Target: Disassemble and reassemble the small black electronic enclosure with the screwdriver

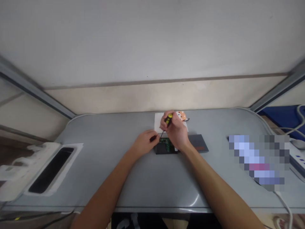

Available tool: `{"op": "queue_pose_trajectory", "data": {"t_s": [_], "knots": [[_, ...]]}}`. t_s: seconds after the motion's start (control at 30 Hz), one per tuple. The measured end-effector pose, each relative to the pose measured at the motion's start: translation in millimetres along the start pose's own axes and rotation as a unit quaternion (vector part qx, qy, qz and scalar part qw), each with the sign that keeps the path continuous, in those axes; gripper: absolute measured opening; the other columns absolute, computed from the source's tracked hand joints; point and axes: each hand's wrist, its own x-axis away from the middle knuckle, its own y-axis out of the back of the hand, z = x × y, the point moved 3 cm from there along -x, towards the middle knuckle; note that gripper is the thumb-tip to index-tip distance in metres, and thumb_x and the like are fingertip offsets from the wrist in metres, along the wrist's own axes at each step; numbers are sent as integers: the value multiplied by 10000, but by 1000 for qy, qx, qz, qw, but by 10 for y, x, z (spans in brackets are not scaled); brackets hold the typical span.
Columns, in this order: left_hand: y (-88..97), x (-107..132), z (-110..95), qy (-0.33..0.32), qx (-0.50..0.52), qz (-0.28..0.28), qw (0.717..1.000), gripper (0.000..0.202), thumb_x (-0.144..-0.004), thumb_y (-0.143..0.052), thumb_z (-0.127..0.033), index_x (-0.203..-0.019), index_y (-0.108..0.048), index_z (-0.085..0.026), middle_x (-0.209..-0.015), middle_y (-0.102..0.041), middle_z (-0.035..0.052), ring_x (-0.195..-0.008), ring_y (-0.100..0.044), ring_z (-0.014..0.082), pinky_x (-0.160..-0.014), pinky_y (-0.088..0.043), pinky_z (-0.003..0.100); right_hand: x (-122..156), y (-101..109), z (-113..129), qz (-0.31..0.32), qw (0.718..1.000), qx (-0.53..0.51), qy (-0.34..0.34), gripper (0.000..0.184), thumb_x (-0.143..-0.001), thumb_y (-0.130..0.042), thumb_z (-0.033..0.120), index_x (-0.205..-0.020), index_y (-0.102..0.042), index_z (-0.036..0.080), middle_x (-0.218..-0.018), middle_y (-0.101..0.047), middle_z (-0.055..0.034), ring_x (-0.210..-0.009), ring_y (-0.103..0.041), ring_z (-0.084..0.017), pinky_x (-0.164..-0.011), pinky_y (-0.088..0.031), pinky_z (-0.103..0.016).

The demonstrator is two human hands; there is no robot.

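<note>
My right hand (175, 131) is closed around a small screwdriver with a yellow and black handle (168, 119), its thin shaft angled down to a green circuit board (168, 145). The board lies in a black case (164, 149) on the grey table (152, 178). My left hand (144, 142) rests at the case's left edge, fingers pinched on a small dark object I cannot make out. A dark flat cover (199, 142) with a red mark lies just right of the case.
A white card (159, 122) and an orange-and-white item (181, 115) lie behind my hands. A white tray with a black rectangular slot (51, 170) sits at the left. A blurred patch covers the right side; white cables and a power strip (296, 156) lie at the far right.
</note>
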Motion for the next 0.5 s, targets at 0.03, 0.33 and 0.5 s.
{"op": "queue_pose_trajectory", "data": {"t_s": [0.03, 0.33, 0.5], "knots": [[2, 0, 0, 2, 1, -2, 1000, 282, -1006, -510, -317, -789, -634, -187, -755, -599, -2, -700, -529, 142, -694, -403, 282, 1, -2, 2, 1, 1000, -2, -3, 320, -981, -535, 554, -877, -568, 253, -703, -392, 0, -629, -360, -171, -593, -333, -316], [11, 8, -17, -8, -8, -4, 1000, 282, -1017, -502, -293, -779, -613, -190, -746, -581, -10, -689, -513, 137, -691, -395, 279, 1, 1, 8, 1, 1000, 2, -2, 324, -972, -556, 553, -872, -573, 246, -700, -383, 5, -621, -344, -161, -590, -298, -309], [6, 12, -17, -19, -12, -7, 1000, 291, -1030, -496, -300, -794, -625, -190, -764, -608, 0, -717, -547, 146, -717, -418, 286, 15, -15, -9, 10, 1000, -10, 3, 300, -983, -548, 525, -884, -587, 245, -696, -408, 1, -632, -357, -160, -602, -303, -308]]}}
